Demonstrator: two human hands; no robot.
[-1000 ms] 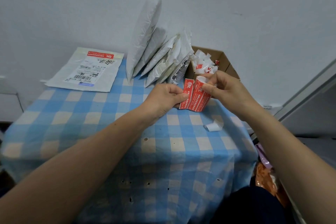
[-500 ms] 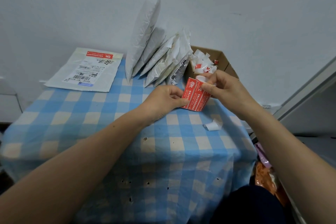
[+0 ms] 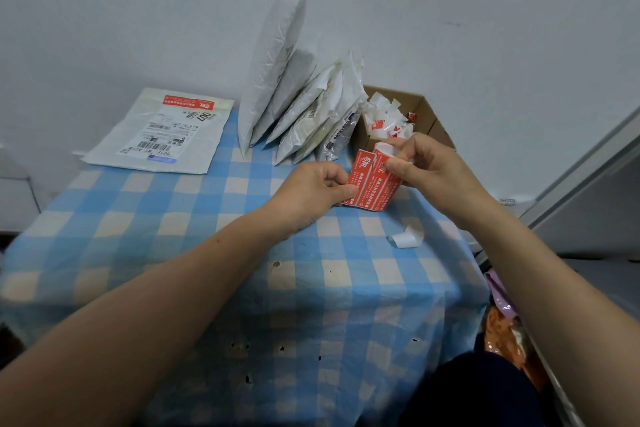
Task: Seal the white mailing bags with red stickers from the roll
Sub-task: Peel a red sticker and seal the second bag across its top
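Red paper sticker roll [image 3: 377, 184], small and printed, sits just in front of the open brown cardboard box [image 3: 431, 116], clasped by the right hand [image 3: 429, 166], while the left hand [image 3: 311, 191] pinches the loose end sticker [image 3: 361, 168]. Pulled askew, that sticker, apparently half lifted from its backing, could tear or curl onto itself and foul the glue. White plastic mailing bags [image 3: 284, 90] lean just left of the box; a careless reach might topple them.

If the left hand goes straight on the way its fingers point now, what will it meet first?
Most likely the sticker roll. The left hand pinches the roll's loose end, its fingers pointing right, at the roll held by the right hand. Depth is hard to judge.
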